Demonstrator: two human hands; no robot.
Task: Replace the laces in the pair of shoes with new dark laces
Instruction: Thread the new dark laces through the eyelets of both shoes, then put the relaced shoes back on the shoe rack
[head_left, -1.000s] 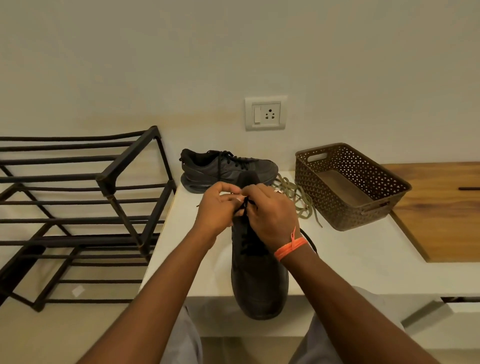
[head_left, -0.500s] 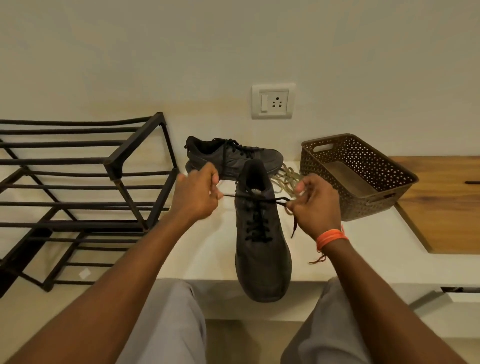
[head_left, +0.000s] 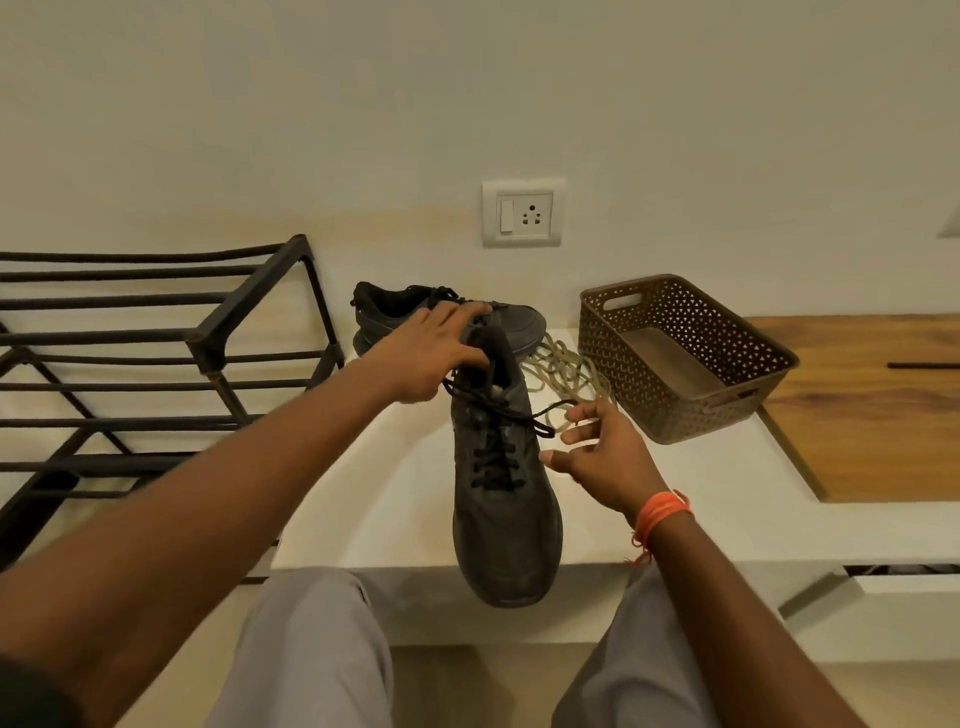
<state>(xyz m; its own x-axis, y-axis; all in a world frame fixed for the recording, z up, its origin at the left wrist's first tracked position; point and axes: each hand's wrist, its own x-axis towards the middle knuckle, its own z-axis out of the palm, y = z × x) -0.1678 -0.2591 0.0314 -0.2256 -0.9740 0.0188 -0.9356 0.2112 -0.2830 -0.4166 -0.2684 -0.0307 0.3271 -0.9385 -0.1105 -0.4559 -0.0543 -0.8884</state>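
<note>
A dark shoe (head_left: 506, 519) lies on the white ledge (head_left: 701, 499), toe toward me and over the front edge, threaded with dark laces (head_left: 493, 452) whose ends trail loose at its right. A second dark shoe (head_left: 511, 317) with dark laces lies sideways against the wall behind it. My left hand (head_left: 431, 353) stretches out flat between the two shoes, thumb at the near shoe's collar, fingertips on the far shoe. My right hand (head_left: 602, 457) hovers to the right of the near shoe, fingers loosely spread, holding nothing. Old pale laces (head_left: 566, 369) lie heaped beside the basket.
A brown perforated basket (head_left: 727, 410) stands at the right on the ledge, empty inside. A black metal shoe rack (head_left: 156, 364) fills the left. A wall socket (head_left: 523, 212) sits above the shoes. A wooden surface (head_left: 872, 415) continues to the right.
Both hands have let go of the dark lace ends they were pulling apart. My left hand has reached forward toward the far shoe; my right hand has opened and dropped lower.
</note>
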